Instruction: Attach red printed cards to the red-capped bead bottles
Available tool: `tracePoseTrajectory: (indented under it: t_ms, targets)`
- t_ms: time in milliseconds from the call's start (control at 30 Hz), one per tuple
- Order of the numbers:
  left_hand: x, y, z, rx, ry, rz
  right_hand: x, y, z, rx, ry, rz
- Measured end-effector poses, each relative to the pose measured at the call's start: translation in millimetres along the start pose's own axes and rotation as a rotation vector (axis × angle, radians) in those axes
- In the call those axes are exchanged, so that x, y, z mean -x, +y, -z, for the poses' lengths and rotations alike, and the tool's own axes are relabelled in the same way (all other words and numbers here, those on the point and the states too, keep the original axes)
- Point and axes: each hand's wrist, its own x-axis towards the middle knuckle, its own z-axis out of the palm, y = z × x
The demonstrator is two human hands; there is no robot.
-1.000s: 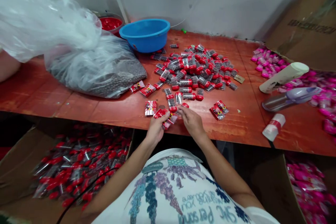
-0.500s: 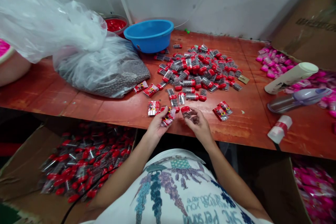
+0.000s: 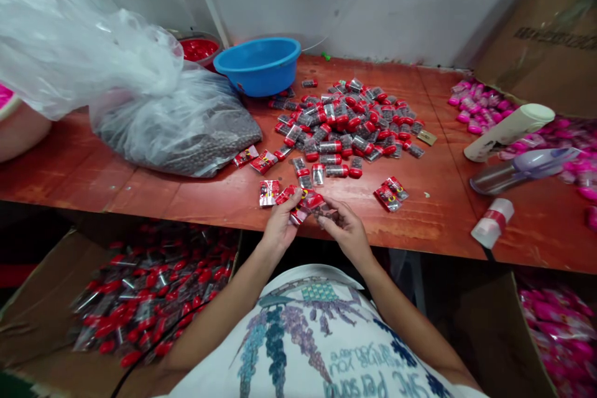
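Observation:
My left hand (image 3: 280, 225) pinches several small red printed packets or sleeves (image 3: 298, 216) near the table's front edge. In my right hand (image 3: 349, 229) is a small clear bottle (image 3: 326, 210) with a red cap and dark beads inside. The bottle's red end meets the printed sleeves; whether it is inside one I cannot tell. Just beyond my hands lies a heap of similar red-capped bottles (image 3: 354, 121). Flat printed sleeves (image 3: 269, 193) lie left of my left hand, and more sleeves (image 3: 392, 193) lie right of my right hand.
A clear bag of dark beads (image 3: 186, 130) and a blue basin (image 3: 261, 68) stand at the left back. To the right are a white cylinder (image 3: 508, 132), a clear tumbler (image 3: 508, 177) and a roll (image 3: 492, 222). An open carton (image 3: 41, 292) of red-capped bottles sits below left.
My right hand has brought the bottle leftward until it meets the sleeves in my left hand. The view has shifted slightly.

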Motion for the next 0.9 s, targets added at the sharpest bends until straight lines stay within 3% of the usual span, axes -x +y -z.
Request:
tracePoseTrajectory:
  t_ms: [100,300,567,733,900]
  targets:
    - [4.6,-2.6,0.1,-0.091,-0.074,-0.054,1.4,-1.4,2.4,0.015,-0.006,0.042]
    - [8.8,-6.0,-0.6,-0.189,-0.079,-0.219,4.3,-4.0,3.8,0.078,-0.078,0.120]
    - [13.2,-1.6,0.7,-0.298,-0.117,-0.133,4.9,8.1,-3.8,-0.125,0.086,-0.048]
    - [10.6,0.5,4.6,-0.322,-0.173,-0.131,3.2,2.7,0.0,-0.032,0.093,0.023]
    - [7.5,-0.2,2.5,-0.323,-0.148,-0.168,5.0,-5.4,1.3,0.106,0.079,0.124]
